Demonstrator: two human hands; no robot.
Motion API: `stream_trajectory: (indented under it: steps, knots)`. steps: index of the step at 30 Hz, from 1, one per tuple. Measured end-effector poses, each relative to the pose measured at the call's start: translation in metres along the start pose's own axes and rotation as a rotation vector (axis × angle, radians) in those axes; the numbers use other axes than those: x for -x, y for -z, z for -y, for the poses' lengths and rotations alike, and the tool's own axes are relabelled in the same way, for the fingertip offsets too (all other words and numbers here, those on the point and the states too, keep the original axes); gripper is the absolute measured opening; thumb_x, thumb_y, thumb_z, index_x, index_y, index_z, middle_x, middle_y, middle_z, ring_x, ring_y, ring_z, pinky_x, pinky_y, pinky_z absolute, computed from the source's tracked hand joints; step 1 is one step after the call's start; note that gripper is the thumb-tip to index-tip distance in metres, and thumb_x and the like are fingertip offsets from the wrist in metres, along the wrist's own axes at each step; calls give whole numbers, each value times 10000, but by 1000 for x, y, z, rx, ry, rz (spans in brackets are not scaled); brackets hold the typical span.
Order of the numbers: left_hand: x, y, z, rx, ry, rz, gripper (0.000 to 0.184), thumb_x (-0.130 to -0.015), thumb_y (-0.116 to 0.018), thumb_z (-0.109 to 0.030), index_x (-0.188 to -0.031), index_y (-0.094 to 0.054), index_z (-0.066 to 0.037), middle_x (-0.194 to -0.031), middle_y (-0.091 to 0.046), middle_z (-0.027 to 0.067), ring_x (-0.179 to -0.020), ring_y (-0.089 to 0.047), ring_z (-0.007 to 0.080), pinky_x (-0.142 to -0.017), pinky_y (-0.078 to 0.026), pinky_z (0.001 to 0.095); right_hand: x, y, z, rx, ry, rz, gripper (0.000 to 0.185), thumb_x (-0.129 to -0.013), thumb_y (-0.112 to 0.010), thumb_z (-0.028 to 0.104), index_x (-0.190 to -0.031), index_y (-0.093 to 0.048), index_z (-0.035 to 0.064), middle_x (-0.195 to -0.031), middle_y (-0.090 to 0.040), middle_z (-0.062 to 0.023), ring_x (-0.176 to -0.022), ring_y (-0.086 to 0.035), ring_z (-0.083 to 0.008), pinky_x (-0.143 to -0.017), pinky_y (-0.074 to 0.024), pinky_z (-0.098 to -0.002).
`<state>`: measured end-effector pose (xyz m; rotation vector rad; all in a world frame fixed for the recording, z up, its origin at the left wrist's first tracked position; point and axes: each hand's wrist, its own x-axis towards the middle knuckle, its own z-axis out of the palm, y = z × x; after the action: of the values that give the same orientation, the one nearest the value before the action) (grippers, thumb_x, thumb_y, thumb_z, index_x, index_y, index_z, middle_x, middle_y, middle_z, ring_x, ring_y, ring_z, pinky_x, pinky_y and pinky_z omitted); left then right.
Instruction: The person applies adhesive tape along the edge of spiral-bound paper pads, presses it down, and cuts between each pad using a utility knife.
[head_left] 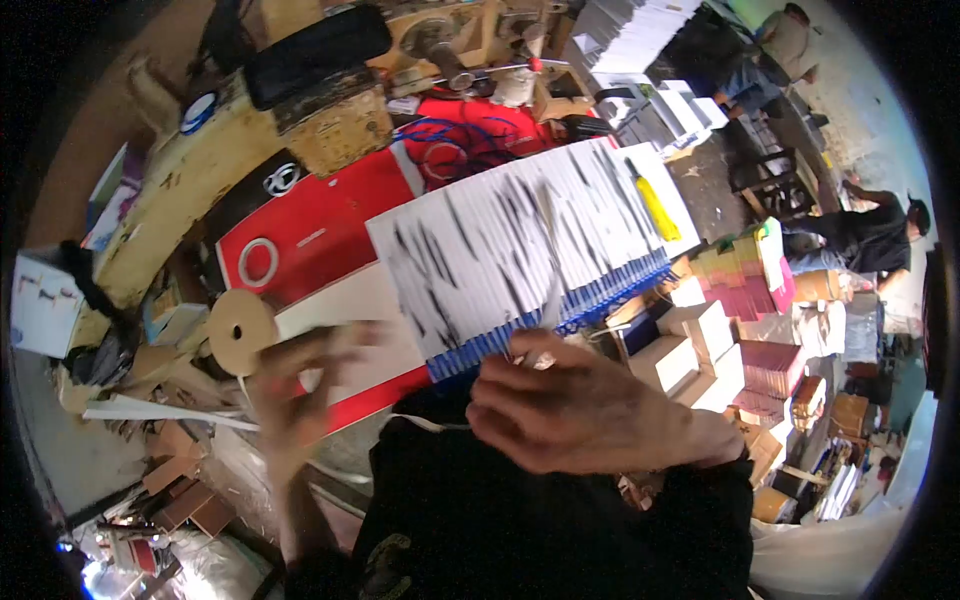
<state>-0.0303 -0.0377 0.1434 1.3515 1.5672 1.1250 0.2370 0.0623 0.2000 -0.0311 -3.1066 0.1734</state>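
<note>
Broadly, a red-topped bench (350, 235) spreads across 9 to 12 o'clock, and the ribbed white block (470, 250) with its blue lower edge lies at 12 to 1 o'clock on it. The block looks bulky and fairly heavy, with ribs that could splay or slide; its firmest hold seems to be 2 opposite sides, supported underneath. 2 people work beyond, 1 person (860, 235) at about 2 o'clock.

At 5 o'clock, the right hand (575, 415) sits by the blue edge, its fingers curled and its grip apparently pinching the pale band (552, 285). The left hand (295, 400), at 8 o'clock, is blurred beside the cardboard disc (242, 333); its fingers look parted, but I cannot tell whether its grip holds anything.

The disc looks light and stiff, best taken by its rim. The band looks light, soft and prone to twisting; near its end suits a pinch.
</note>
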Motion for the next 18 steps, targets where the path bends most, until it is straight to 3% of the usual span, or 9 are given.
stream_trajectory:
  steps: [1,3,4,6,8,10,13,16,18]
  knots:
    - [-10,-13,-13,39,60,97,315,-998,-646,-251,-1142,-730,17,-1061,-761,150,-896,-715,178,-758,-550,303,-7,-15,9,70,60,-114,223,-769,-635,235,-875,-737,68,-964,-654,-63,-1100,-590,-259,-1067,-383,-382]
    - [-29,-38,-39,99,189,286,405,-1034,-615,-344,-1104,-749,31,-944,-772,140,-758,-701,115,-601,-530,261,-18,-23,22,48,108,-127,226,-773,-630,243,-863,-741,68,-958,-660,-63,-1108,-589,-258,-1068,-382,-380]
    - [-39,-49,-23,369,70,358,309,-1010,-667,-250,-1099,-753,34,-874,-769,118,-719,-691,109,-562,-516,267,-22,-26,28,24,130,-123,230,-777,-626,251,-850,-746,69,-953,-667,-63,-1116,-588,-258,-1070,-382,-378]
    - [-47,-50,-36,377,167,356,237,-974,-713,-164,-1098,-753,34,-873,-767,104,-712,-685,89,-562,-518,249,-26,-31,36,139,144,-88,217,-776,-625,247,-810,-750,73,-963,-687,-72,-1103,-600,-265,-1079,-381,-379]
    - [-55,-48,-33,357,151,320,228,-962,-725,-151,-1100,-753,29,-875,-766,103,-712,-681,79,-546,-507,233,-26,-38,45,101,94,12,102,-833,-692,201,-770,-696,122,-928,-666,-16,-1079,-611,-193,-1045,-364,-334]
    - [-58,-48,-27,346,138,290,222,-949,-738,-138,-1102,-752,23,-877,-766,102,-712,-677,69,-530,-496,217,-26,-55,54,79,51,-57,96,-800,-703,218,-777,-700,125,-929,-665,-14,-1077,-614,-192,-1030,-377,-327]
    - [-66,-50,-24,362,93,222,201,-948,-733,-122,-1061,-726,45,-863,-760,107,-687,-665,62,-461,-458,201,-29,-76,66,-44,-3,142,88,-750,-725,187,-801,-704,118,-914,-666,-19,-1096,-611,-197,-1044,-388,-337]
    - [-66,-51,-25,404,42,202,186,-954,-725,-119,-1042,-685,39,-873,-758,127,-687,-676,79,-464,-469,198,-23,-72,63,-86,27,22,138,-765,-758,153,-881,-732,82,-964,-705,-42,-1101,-633,-197,-995,-464,-351]
    - [-62,-54,-26,387,82,230,162,-950,-720,-99,-1029,-650,23,-882,-755,149,-739,-713,106,-496,-532,208,-8,-40,53,-561,-287,-484,169,-812,-766,79,-975,-749,36,-1001,-740,-80,-1018,-690,-211,-877,-546,-349]
